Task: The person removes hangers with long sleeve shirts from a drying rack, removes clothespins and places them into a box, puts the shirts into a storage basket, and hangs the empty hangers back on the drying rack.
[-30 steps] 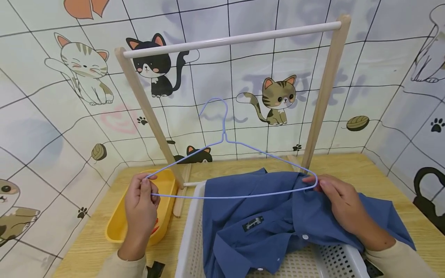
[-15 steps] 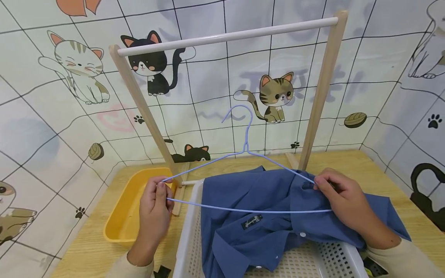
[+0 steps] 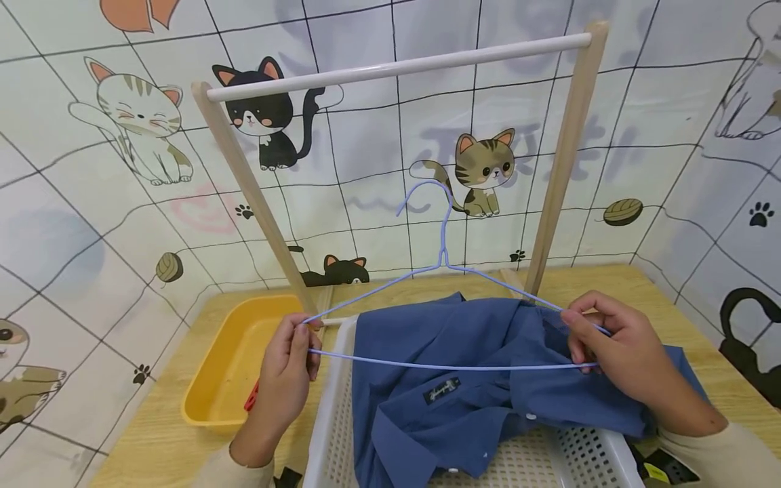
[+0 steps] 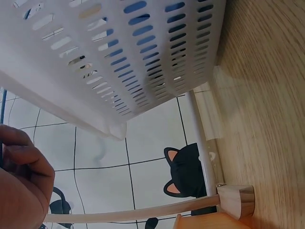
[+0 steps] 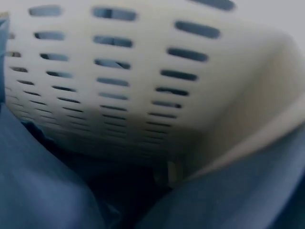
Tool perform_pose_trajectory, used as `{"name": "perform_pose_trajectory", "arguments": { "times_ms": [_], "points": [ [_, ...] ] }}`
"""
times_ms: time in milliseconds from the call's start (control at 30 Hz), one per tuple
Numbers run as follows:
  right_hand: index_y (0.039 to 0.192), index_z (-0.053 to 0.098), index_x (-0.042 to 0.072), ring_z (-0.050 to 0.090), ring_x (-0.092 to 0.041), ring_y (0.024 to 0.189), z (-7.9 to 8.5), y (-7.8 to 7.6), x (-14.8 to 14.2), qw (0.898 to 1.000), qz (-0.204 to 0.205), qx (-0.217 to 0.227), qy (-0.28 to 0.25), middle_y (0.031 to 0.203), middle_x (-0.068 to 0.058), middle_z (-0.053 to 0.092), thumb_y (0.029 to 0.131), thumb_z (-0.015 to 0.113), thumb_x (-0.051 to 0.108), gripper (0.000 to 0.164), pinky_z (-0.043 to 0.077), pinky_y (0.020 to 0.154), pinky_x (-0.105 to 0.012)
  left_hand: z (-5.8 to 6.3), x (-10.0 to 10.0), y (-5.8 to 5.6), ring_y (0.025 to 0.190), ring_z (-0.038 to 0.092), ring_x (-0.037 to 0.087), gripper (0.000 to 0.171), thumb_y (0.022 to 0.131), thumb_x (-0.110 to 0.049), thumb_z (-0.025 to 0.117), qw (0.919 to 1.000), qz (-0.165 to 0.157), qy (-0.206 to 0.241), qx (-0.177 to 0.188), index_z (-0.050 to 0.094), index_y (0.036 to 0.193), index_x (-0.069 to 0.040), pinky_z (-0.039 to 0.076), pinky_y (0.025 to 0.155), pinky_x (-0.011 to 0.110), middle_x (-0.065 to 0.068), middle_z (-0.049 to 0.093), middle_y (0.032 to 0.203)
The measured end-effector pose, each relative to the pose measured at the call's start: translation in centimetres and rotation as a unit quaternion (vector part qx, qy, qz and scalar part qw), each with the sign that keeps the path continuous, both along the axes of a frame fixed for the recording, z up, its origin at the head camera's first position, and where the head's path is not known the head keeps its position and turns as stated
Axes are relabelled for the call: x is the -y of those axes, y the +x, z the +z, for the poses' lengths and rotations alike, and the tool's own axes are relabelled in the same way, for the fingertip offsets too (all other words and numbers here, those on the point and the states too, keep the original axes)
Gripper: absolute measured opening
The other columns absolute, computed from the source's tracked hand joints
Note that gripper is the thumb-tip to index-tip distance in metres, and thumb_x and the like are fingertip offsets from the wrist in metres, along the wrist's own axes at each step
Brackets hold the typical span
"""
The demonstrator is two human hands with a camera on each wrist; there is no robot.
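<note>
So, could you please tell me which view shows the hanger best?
The head view: the hanger shows nearly whole, from hook to lower bar. The left wrist view has just a blue sliver at its edge, possibly hanger wire; the right wrist view shows none.

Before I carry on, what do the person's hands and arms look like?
The left hand and right hand are bare, no glove or ring visible. The left sleeve and right sleeve are plain beige, ending near the wrists. A black item shows beside each sleeve, the right one with a yellow patch; I cannot tell whether they are worn.
</note>
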State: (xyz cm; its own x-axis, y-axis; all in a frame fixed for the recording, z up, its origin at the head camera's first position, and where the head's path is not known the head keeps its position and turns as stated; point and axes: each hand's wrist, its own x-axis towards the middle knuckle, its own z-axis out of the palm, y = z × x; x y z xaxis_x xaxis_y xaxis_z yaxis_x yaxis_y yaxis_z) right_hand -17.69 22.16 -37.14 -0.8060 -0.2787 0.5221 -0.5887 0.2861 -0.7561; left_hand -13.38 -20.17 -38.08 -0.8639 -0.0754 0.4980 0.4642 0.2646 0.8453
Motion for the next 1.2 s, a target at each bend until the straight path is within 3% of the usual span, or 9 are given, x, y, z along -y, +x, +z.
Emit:
{"name": "perform_pose_trajectory", "arguments": {
  "times_ms": [200,333,467,567,667,733,967,1200],
  "points": [
    [0.097,0.052,-0.001,0.051,-0.015,0.041,0.0,-0.4,-0.7,0.998,0.041,0.021,-0.035,0.056,0.000,0.055,0.101,0.044,-0.010,0.014,0.042,0.040,-0.029,-0.5,0.2,-0.4,0.052,0.050,0.018,0.016,0.105,-0.007,0.047,0.9973,0.013,-0.055,0.046,0.059,0.115,-0.007,0.050,0.051,0.028,0.013,0.053,0.075],
    [0.097,0.055,0.002,0.053,-0.013,0.044,0.1,-0.4,-1.0,0.999,-0.002,0.020,-0.030,0.056,0.002,0.056,0.101,0.046,-0.007,0.014,0.042,0.040,-0.029,-0.9,0.6,-1.3,0.061,0.056,0.018,0.023,0.103,-0.006,0.049,0.9950,0.020,-0.081,0.055,0.057,0.124,-0.013,0.051,0.059,0.027,0.010,0.057,0.081],
    [0.096,0.056,0.004,0.056,-0.014,0.045,0.3,-0.5,-1.2,0.998,-0.025,0.034,-0.053,0.057,0.001,0.057,0.102,0.046,-0.005,0.015,0.043,0.041,-0.029,-1.2,0.9,-2.1,0.074,0.060,0.020,0.030,0.099,0.003,0.044,0.9930,0.022,-0.102,0.057,0.058,0.123,-0.009,0.052,0.070,0.026,0.013,0.061,0.088],
    [0.096,0.056,0.006,0.056,-0.015,0.045,0.5,-0.7,-1.3,0.996,-0.047,0.044,-0.059,0.057,0.000,0.058,0.103,0.048,-0.001,0.013,0.044,0.041,-0.028,-1.2,0.9,-2.9,0.088,0.060,0.020,0.034,0.095,0.003,0.044,0.9856,0.033,-0.148,0.073,0.061,0.122,-0.009,0.050,0.082,0.029,0.012,0.065,0.098],
    [0.096,0.056,0.010,0.057,-0.015,0.046,0.6,-0.8,-1.3,0.995,-0.085,0.047,-0.036,0.056,0.001,0.058,0.103,0.050,0.003,0.012,0.046,0.042,-0.027,-1.3,0.4,-3.8,0.101,0.059,0.020,0.031,0.096,-0.004,0.051,0.9717,0.042,-0.214,0.090,0.063,0.124,-0.011,0.048,0.091,0.037,0.007,0.066,0.112],
    [0.097,0.056,0.009,0.058,-0.015,0.046,0.6,-0.8,-1.3,0.993,-0.101,0.047,-0.024,0.056,0.002,0.058,0.103,0.051,0.004,0.010,0.047,0.043,-0.027,-1.4,-0.1,-4.4,0.107,0.058,0.024,0.030,0.097,-0.008,0.054,0.9648,0.031,-0.242,0.097,0.062,0.125,-0.011,0.047,0.096,0.045,0.007,0.064,0.120],
    [0.096,0.053,0.001,0.057,-0.015,0.045,0.4,-0.8,-1.3,0.991,-0.112,0.052,-0.050,0.055,0.000,0.058,0.103,0.051,0.004,0.008,0.045,0.043,-0.028,-2.2,-1.3,-5.6,0.125,0.053,0.034,0.035,0.098,-0.013,0.062,0.9579,-0.005,-0.259,0.124,0.060,0.133,-0.008,0.044,0.106,0.055,0.011,0.059,0.135],
    [0.095,0.056,0.002,0.058,-0.014,0.046,0.4,-0.9,-1.4,0.989,-0.117,0.046,-0.074,0.056,0.000,0.059,0.102,0.053,0.002,0.007,0.047,0.043,-0.026,-2.5,-1.9,-6.0,0.138,0.048,0.033,0.059,0.096,-0.023,0.067,0.9385,-0.003,-0.294,0.181,0.045,0.150,-0.017,0.038,0.114,0.055,0.010,0.050,0.150]
  ]
}}
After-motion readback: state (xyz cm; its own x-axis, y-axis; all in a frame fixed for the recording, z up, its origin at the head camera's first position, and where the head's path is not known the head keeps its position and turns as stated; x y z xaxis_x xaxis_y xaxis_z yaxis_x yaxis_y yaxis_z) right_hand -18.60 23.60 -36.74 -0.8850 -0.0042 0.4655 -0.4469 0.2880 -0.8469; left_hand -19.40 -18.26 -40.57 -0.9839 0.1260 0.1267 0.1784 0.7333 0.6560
